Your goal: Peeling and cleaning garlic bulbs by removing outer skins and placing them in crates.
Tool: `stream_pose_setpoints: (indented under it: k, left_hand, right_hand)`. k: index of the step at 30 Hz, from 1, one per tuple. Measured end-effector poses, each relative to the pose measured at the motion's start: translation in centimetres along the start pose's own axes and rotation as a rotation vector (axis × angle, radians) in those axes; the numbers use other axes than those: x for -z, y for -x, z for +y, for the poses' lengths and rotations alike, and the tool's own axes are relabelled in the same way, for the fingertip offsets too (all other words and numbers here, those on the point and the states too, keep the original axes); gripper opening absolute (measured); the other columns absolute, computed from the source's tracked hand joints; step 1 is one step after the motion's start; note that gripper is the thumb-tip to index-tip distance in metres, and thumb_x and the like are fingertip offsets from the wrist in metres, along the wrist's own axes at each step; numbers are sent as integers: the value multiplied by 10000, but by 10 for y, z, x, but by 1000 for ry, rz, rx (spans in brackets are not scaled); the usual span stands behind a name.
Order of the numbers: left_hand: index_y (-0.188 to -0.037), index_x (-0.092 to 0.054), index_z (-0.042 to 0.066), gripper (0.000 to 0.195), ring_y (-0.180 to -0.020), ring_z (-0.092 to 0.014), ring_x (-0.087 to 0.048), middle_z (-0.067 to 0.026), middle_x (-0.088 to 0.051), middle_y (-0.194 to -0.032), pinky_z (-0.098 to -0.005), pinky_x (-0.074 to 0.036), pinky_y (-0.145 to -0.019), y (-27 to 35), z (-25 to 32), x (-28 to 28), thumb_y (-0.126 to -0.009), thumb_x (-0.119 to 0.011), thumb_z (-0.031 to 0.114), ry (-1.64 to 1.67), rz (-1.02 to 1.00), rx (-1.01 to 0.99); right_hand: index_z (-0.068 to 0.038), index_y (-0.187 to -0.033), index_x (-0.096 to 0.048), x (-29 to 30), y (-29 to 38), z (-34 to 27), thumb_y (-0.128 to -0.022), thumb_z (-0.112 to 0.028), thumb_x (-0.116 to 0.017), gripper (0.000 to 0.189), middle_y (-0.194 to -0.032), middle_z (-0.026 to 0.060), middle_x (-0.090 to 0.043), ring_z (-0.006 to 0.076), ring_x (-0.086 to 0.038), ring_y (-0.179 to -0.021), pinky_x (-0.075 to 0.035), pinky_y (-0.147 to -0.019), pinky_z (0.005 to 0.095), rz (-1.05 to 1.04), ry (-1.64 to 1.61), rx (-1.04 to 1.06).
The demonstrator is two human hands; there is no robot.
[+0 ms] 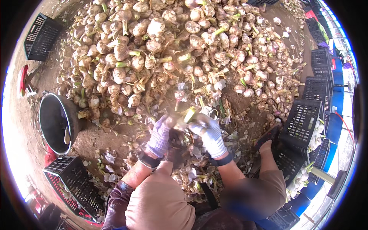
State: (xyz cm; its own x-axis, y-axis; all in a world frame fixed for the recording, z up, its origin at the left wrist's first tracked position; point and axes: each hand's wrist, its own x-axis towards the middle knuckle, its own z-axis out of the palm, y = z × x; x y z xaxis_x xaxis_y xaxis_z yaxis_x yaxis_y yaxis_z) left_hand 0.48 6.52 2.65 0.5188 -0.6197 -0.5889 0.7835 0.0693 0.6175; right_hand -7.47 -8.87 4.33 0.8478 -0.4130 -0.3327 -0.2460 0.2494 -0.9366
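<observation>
Both my hands wear knit work gloves and meet low in the middle of the view, in front of a heap of garlic (pixel 155 28). A garlic bulb (pixel 181 124) with a pale green stem stub (pixel 189 114) is between them, blurred. My left hand (pixel 159 134), in a lilac-tinted glove, has its fingers closed on the bulb's left side. My right hand (pixel 209 134), in a white glove, grips at its right side by the stem. The blur hides whether a tool is in the right fingers. Dry peelings (pixel 191 174) lie beneath the hands.
A dark bucket (pixel 75 123) with a light-coloured handle inside stands left of the heap. Black plastic crates stand at lower left (pixel 77 181) and upper left (pixel 40 38). On the right, stacked crates (pixel 302 120) hold whiter garlic (pixel 299 178). My knees (pixel 161 195) frame the work.
</observation>
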Motion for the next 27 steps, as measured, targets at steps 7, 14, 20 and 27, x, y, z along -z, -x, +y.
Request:
stream_pose_setpoints:
  k: [7,14,20,27]
  left_hand:
    - [-914,-557,68,113,-782,-158,-605,-34,-608,-862,-317,-517,-735,-15,-13,5,-821,-597,19,371,-4,-108]
    - [-877,-576,76,236,-736,-82,-576,7,-598,-837,-227,-501,-676,-8,20,-10,-749,-600,-120,-105,165,-386]
    - [-858,-593,23,142,-744,-125,-599,-36,-612,-806,-255,-500,-668,8,55,-30,-775,-632,-85,-349,-349,-335]
    - [-1172,-528,-26,355,-788,-198,-654,-107,-614,-937,-317,-547,-753,9,18,12,-853,-627,95,-241,-64,-38]
  right_hand:
    - [24,-962,-646,9,3,8,-843,-102,-568,189,-799,29,-640,76,-570,-655,-456,-592,202,-13,-295,-264]
    - [54,-909,-623,14,3,51,-857,-148,-554,220,-654,46,-582,121,-533,-503,-438,-464,234,175,-267,-309]
    - [-28,-823,-614,25,-3,46,-779,-57,-594,57,-629,-4,-535,86,-485,-508,-384,-458,225,317,-326,-306]
    - [-30,-885,-632,21,-8,19,-818,-49,-601,76,-770,17,-621,88,-577,-703,-452,-632,222,164,6,23]
